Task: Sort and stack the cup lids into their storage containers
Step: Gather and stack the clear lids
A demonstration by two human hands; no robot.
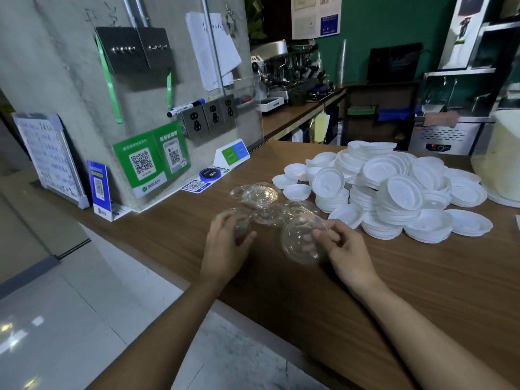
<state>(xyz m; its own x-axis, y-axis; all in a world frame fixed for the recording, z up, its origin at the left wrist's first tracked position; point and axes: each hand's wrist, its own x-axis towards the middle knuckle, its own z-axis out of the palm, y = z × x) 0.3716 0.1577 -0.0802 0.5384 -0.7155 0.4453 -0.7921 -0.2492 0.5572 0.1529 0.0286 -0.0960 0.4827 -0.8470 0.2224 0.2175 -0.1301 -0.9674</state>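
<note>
On a wooden counter (422,291) lies a big heap of white cup lids (394,190), some in short stacks. Left of the heap lie a few clear plastic lids (260,197). My right hand (342,246) grips a clear lid (301,239) by its rim, tilted and held above the counter. My left hand (228,243) is curled around another small clear lid (239,220) just above the counter. The two hands are close together in front of the loose clear lids.
A large white container (501,161) stands at the counter's far right. Against the concrete pillar (84,88) lean QR-code signs (152,161) and a small whiteboard (47,156). An espresso machine (289,68) sits on the back counter. The counter's edge drops to a tiled floor on the left.
</note>
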